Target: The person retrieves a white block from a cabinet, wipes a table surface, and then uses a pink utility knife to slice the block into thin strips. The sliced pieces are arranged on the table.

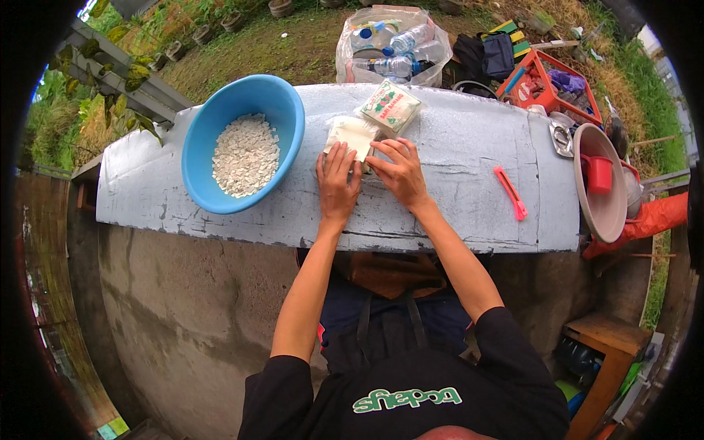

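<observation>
My left hand (pixel 337 184) rests with its fingers on the lower left of a cream paper piece (pixel 352 136), which lies on a clear plastic packet. At the paper's lower right corner, the bent fingers of my right hand (pixel 399 168) touch the packet; the thumb and fingertips are close together. What lies under the fingers is partly hidden. Just behind, a printed plastic packet with pale contents (pixel 391 107) lies tilted. A blue plastic basin (pixel 294 137) holding many small whitish pieces (pixel 246 155) stands to the left.
A pink box cutter (pixel 511 193) lies on the silvery tabletop (pixel 467 220) at right. Beyond the far edge sits a clear bag of plastic bottles (pixel 393 49). At the right end are a beige basin (pixel 586 214) with a red dipper (pixel 599 174) and an orange crate (pixel 542 99).
</observation>
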`<state>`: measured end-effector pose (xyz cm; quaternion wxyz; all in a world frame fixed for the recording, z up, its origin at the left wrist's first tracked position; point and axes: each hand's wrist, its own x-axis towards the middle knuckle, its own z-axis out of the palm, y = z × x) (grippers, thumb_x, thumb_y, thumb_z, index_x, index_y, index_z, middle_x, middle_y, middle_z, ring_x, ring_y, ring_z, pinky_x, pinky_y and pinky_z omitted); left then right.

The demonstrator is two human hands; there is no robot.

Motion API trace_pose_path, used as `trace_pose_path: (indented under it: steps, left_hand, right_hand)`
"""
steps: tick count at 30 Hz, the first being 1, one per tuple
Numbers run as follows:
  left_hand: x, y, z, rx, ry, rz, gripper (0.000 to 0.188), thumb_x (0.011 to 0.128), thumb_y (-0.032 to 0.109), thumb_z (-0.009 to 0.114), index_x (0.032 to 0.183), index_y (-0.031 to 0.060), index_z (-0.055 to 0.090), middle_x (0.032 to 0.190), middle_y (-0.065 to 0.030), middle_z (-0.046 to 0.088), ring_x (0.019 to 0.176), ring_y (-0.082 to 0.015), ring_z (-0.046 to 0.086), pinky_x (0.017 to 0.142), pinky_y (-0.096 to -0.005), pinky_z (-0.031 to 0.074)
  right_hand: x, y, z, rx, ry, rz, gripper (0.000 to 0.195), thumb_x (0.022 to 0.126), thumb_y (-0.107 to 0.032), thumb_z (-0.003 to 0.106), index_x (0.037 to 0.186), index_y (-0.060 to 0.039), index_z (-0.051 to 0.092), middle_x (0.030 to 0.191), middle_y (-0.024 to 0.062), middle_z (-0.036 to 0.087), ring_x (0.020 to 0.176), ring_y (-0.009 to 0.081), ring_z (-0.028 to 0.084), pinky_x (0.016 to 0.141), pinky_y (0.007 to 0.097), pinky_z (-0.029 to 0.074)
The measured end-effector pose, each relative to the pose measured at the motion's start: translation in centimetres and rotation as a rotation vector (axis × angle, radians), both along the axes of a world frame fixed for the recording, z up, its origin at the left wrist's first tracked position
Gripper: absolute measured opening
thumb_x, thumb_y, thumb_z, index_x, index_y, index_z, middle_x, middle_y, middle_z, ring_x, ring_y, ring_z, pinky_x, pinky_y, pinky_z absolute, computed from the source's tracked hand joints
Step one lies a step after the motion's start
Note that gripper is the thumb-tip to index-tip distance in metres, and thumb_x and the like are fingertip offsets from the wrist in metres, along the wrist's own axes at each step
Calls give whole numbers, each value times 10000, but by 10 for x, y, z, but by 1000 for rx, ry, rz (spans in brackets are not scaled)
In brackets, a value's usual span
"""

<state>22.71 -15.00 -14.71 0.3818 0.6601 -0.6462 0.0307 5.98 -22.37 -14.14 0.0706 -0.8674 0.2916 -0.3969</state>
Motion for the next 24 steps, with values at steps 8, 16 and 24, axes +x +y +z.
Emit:
trace_pose_path:
  steps: [8,16,24]
  left_hand:
    - [-1,0,0,2,12,-1,298,1023,199,586,1282,75,665,1435,-109,603,1431,-270,469,1236,-520,256]
    - [-2,0,1,5,2,0,291,1005,201,605,1264,87,671,1431,-104,602,1429,-269,465,1239,-522,256]
    - [-1,0,0,0,-10,0,282,996,206,617,1247,92,677,1429,-103,600,1427,-260,463,1238,-517,260]
  right_hand:
    - [-1,0,1,-18,19,0,205,831,-152,777,1034,-175,756,1325,-4,646,1246,202,561,1138,456,355]
    - [2,0,6,9,-20,7,214,815,-124,780,1023,-159,747,1322,18,640,1232,240,556,1073,428,397]
    - [1,0,7,-8,-21,12,209,812,-139,779,1015,-160,734,1331,18,629,1224,245,556,1044,419,412]
